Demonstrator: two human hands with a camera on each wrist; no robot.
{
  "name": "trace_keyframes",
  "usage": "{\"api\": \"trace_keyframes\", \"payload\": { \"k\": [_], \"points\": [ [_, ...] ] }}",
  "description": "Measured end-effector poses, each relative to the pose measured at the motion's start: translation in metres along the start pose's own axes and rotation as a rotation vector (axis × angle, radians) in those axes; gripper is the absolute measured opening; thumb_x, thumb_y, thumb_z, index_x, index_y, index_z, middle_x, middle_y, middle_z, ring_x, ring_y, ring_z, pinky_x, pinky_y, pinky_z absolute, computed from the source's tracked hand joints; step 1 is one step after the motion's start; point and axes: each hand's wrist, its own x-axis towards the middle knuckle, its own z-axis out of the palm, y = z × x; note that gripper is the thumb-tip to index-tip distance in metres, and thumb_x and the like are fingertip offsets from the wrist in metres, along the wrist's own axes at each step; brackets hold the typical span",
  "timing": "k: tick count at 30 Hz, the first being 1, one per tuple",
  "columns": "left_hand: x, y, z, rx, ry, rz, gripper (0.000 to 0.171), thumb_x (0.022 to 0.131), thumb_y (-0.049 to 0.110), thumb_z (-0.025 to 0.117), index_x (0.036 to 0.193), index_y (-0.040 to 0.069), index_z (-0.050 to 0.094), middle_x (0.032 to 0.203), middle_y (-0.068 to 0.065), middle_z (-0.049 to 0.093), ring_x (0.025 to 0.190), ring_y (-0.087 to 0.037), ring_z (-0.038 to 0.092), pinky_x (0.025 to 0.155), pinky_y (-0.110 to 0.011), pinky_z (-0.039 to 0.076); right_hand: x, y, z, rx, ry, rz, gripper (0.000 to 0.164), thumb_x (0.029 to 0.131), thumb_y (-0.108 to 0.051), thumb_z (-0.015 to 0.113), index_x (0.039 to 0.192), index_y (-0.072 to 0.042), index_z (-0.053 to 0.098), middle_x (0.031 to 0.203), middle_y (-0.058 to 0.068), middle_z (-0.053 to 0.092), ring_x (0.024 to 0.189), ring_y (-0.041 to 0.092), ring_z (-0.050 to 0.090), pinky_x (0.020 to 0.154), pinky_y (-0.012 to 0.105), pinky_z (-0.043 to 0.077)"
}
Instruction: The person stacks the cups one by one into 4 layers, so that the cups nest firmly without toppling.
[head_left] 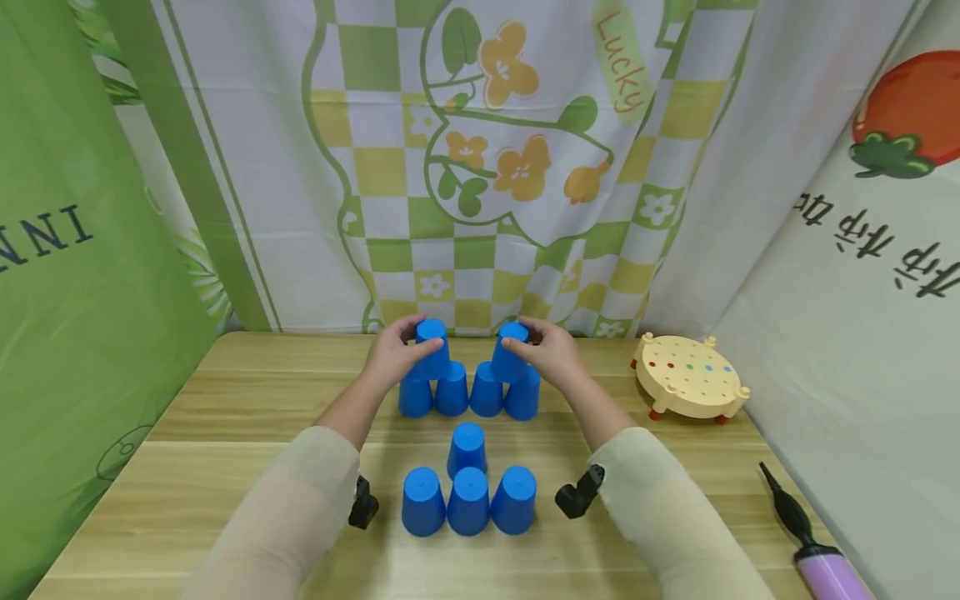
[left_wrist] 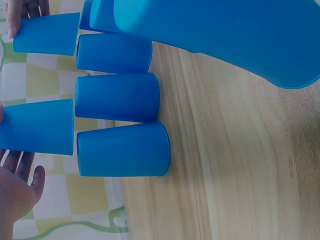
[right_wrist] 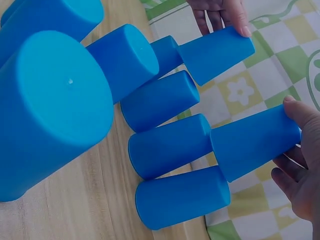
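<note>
My left hand (head_left: pixel 395 348) grips an upside-down blue cup (head_left: pixel 432 350) between thumb and fingers, just above the left part of a back row of blue cups (head_left: pixel 452 390). Level with it, my right hand (head_left: pixel 551 350) holds a second blue cup (head_left: pixel 511 353) over the right part of that row. In the right wrist view, the right hand's cup (right_wrist: pixel 257 142) meets the tops of two row cups or nearly so; the left wrist view shows a thin gap under the left hand's cup (left_wrist: pixel 37 127). The row cups stand upside down, side by side.
Nearer me, three upside-down blue cups (head_left: pixel 469 502) form a front row, with a single blue cup (head_left: pixel 467 451) just behind it. A round yellow pegged stand (head_left: pixel 690 377) sits at the back right. A purple hand pump (head_left: pixel 813 542) lies by the table's right edge. Curtains (head_left: pixel 510 275) border the table.
</note>
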Motion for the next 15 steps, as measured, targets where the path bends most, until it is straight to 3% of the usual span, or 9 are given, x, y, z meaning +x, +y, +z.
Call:
{"api": "trace_keyframes", "payload": {
  "k": [15],
  "points": [
    [0.0035,-0.0053,0.0044,0.013,-0.019,0.010,0.063,0.091,0.029,0.070,0.146,0.008,0.045,0.146,-0.018,0.049,0.137,-0.036,0.045,0.112,-0.052,0.040,0.0027,0.0071,0.0053,0.041,-0.016,-0.008,0.066,0.092,-0.040,0.067,0.148,-0.013,0.044,0.144,0.014,0.053,0.130,0.033,0.052,0.106,0.050,0.046]
  ]
}}
